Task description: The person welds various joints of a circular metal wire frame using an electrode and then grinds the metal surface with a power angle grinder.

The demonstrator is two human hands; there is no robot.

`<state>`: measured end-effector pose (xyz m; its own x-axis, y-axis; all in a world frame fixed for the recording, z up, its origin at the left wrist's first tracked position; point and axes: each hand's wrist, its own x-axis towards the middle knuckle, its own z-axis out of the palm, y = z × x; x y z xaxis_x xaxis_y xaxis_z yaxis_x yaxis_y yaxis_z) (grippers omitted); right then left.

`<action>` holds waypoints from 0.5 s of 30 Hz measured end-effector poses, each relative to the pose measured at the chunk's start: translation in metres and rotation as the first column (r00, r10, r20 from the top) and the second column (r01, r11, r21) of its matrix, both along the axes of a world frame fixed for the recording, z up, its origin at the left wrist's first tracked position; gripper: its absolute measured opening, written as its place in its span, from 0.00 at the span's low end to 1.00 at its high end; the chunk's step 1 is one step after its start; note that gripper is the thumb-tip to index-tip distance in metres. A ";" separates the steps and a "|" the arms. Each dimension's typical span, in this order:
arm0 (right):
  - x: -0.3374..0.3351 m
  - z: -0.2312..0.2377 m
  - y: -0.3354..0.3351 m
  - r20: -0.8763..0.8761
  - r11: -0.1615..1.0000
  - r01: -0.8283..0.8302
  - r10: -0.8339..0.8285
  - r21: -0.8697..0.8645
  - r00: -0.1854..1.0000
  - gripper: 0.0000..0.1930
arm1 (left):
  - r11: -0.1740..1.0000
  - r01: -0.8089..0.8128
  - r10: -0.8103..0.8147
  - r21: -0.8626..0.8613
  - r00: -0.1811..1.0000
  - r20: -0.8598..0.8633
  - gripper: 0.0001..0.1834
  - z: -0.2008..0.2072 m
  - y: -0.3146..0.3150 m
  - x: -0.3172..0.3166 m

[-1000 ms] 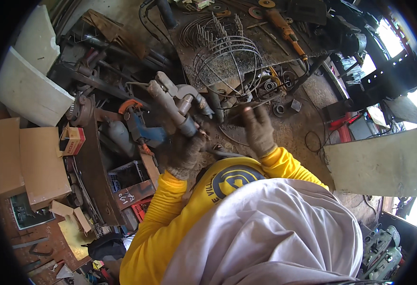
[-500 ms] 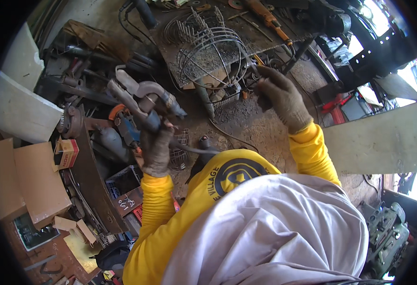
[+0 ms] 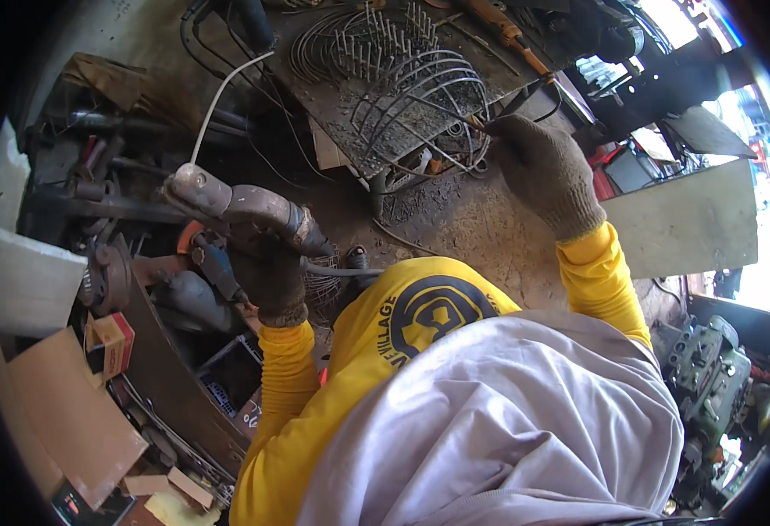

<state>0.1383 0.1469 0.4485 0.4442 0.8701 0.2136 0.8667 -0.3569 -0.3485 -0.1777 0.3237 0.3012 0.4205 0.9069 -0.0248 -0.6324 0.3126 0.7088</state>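
Observation:
A welding electrode holder (image 3: 253,206), bulky and curved, is gripped in my gloved left hand (image 3: 269,280). A pale, thin electrode (image 3: 223,101) sticks up from its jaw end toward the table. The grey cable (image 3: 341,272) trails from behind it. My right hand (image 3: 547,175), in a brown knitted glove, is closed at the right rim of a round cage of bent steel rods (image 3: 420,114). Its fingertips are partly hidden, but they seem to pinch the rim. The cage sits on the near edge of a dark metal table (image 3: 332,110).
Short upright rods (image 3: 385,39) and wire coils crowd the table, with an orange power tool (image 3: 499,26) behind. Boxes (image 3: 78,412) and metal parts fill the left side. A pale panel (image 3: 683,219) and an engine block (image 3: 709,373) stand at right.
The electrode now shows in the holder, which has turned and moved left. My right hand has moved slightly up and right along the cage, and the view has shifted.

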 end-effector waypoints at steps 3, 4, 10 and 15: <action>-0.014 0.010 0.025 0.180 0.994 0.028 -0.008 -0.110 0.984 0.09 | 0.975 0.090 -0.022 0.201 0.948 -0.318 0.12 0.001 0.023 -0.007; -0.017 0.014 0.030 0.228 0.988 0.037 -0.002 -0.150 0.974 0.09 | 0.946 0.173 -0.050 0.275 0.914 -0.402 0.13 0.003 0.030 -0.007; -0.040 0.033 0.064 0.301 0.967 0.079 -0.003 -0.241 0.954 0.08 | 0.877 0.319 -0.110 0.360 0.862 -0.495 0.13 -0.017 0.061 -0.013; -0.050 0.015 0.064 0.179 0.961 0.157 -0.117 -0.227 0.977 0.07 | 0.827 0.536 -0.478 -0.169 0.829 0.292 0.18 -0.023 0.069 -0.001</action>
